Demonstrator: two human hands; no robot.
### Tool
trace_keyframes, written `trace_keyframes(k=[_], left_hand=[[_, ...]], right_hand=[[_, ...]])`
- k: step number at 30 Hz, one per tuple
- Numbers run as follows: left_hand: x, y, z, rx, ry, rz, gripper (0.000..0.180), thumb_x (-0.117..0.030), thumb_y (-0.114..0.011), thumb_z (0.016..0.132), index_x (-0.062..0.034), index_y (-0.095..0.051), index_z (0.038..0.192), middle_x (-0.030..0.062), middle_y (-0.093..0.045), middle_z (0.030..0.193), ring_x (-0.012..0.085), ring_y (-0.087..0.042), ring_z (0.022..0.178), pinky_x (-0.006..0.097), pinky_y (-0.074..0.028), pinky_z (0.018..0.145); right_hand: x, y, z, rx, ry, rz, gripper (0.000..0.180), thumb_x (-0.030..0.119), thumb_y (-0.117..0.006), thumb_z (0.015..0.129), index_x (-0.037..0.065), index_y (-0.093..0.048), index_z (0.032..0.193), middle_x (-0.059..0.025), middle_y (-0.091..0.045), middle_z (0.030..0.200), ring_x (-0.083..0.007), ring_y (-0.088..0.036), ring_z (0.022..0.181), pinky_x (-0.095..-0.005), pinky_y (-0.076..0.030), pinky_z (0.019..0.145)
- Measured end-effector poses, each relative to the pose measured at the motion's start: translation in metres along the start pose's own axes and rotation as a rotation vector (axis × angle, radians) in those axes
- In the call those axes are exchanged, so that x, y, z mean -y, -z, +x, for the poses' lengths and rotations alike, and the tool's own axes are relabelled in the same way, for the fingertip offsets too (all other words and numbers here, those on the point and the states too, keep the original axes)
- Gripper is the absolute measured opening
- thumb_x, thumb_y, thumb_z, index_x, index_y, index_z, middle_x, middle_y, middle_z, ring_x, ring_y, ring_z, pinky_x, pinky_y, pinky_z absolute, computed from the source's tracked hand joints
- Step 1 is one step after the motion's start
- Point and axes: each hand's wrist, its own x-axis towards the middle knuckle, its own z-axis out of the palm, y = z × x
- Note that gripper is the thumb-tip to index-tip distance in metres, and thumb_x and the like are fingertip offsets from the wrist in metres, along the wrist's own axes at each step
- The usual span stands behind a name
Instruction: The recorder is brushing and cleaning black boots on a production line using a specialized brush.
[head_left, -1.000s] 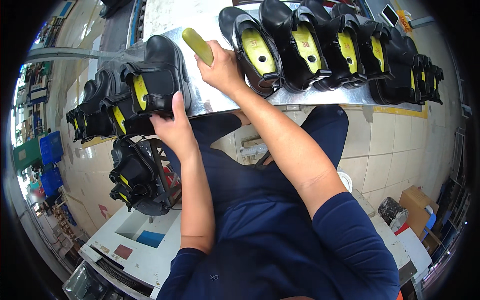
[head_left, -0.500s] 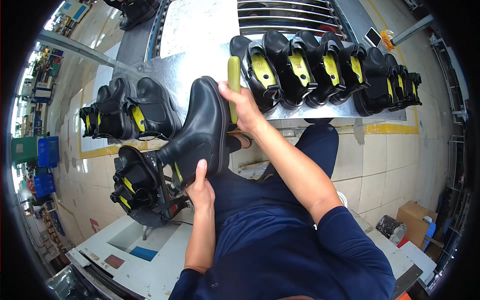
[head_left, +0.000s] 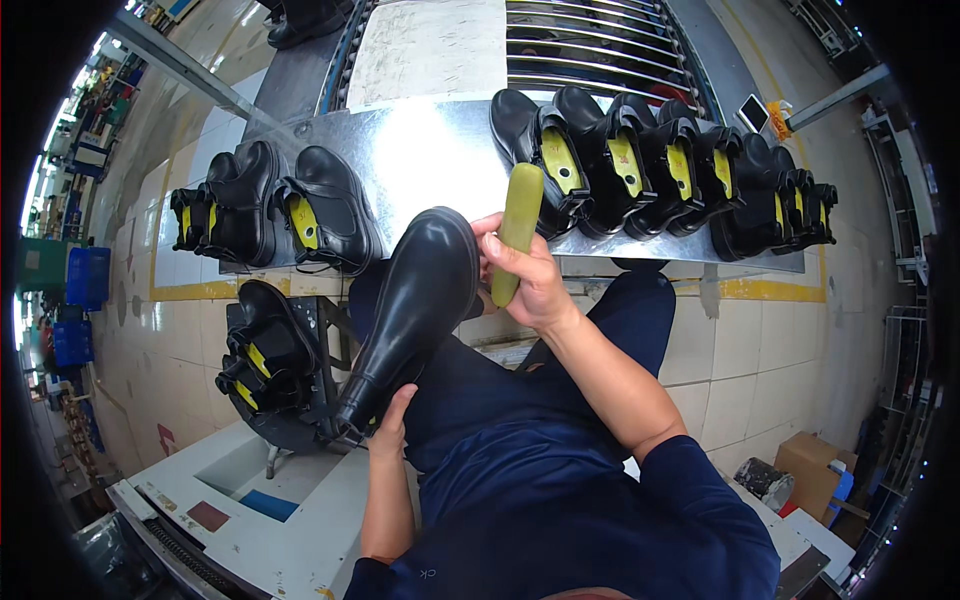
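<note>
A black leather boot (head_left: 420, 290) is tilted in front of me, its toe pointing away and its upper facing up. My left hand (head_left: 391, 428) grips it at the near end, thumb along its side; the other fingers are hidden beneath. In my right hand (head_left: 535, 285) is a smooth yellow-green bar with rounded ends (head_left: 519, 225), pinched between thumb and fingers. That bar stands upright, apart from the boot. The fingertips of my right hand come close to the boot's right side near the toe; whether they touch it, I cannot tell.
Several black boots with yellow insoles (head_left: 620, 165) line the right of the metal table (head_left: 420, 140); more boots (head_left: 325, 205) stand at its left. Others rest on a dark stand (head_left: 330, 340) at my left. Metal rollers (head_left: 600, 45) lie beyond the table.
The boot has turned so its upper faces up and its side opening no longer shows. Both boot and bar have come nearer to me. My right hand has turned, tilting the bar slightly.
</note>
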Motion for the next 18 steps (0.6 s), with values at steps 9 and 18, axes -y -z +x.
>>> trace_keyframes(k=[9,18], left_hand=[[-0.021,0.009,0.017,0.169,-0.406,0.464,0.083,-0.023,-0.087,0.082,-0.0082,-0.043,0.151,0.0273,-0.049,0.150,0.0422,-0.049,0.138,0.052,-0.040,0.115],[-0.015,0.013,0.024,0.003,-0.111,0.285,0.071,-0.012,-0.082,0.085,0.0026,-0.049,0.146,0.0150,-0.055,0.146,0.0252,-0.056,0.129,0.038,-0.041,0.112]], right_hand=[[-0.005,0.014,-0.005,0.072,0.004,0.060,0.024,0.022,-0.059,0.103,0.004,-0.059,0.120,-0.0090,-0.070,0.106,-0.0163,-0.066,0.093,-0.0316,-0.051,0.084],[-0.010,0.008,0.023,-0.058,-0.101,-0.142,0.029,0.026,-0.064,0.101,0.004,-0.060,0.120,-0.0094,-0.070,0.102,-0.0153,-0.067,0.091,-0.0332,-0.054,0.081]])
